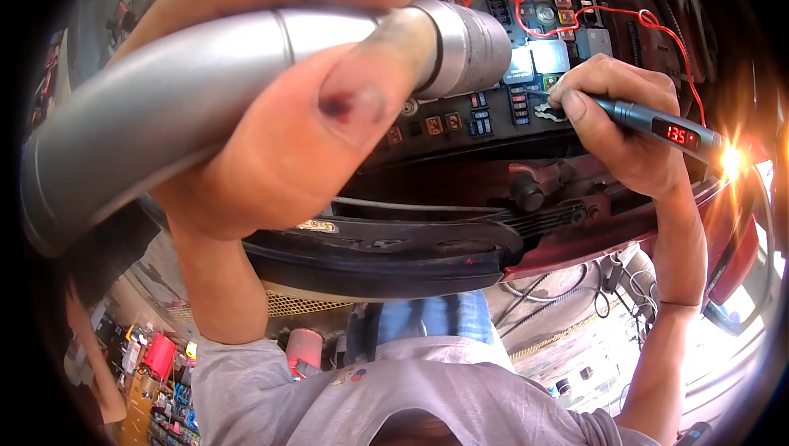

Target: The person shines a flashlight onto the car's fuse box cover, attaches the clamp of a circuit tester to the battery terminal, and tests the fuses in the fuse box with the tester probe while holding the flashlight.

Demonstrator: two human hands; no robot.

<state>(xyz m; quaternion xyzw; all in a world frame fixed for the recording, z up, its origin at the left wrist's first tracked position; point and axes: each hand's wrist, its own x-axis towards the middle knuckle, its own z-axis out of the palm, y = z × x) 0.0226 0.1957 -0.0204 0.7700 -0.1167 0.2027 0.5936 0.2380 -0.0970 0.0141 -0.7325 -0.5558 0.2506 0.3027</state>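
Note:
My left hand, large and close to the camera, is wrapped round a silver flashlight. Its knurled head points right, over the fuse box, where a bright patch shows on the relays. Between the fingertips of my right hand is a pen-shaped circuit tester. A red display on it reads 13.5, and its rear end glows brightly. The thin tip of the tester reaches a row of small fuses; whether it touches one I cannot tell. A looped red wire runs across the box.
The dark front edge of the engine bay crosses below the fuse box. Cables hang at lower right. Another person's arm shows at lower left, near a shelf of parts and a red object.

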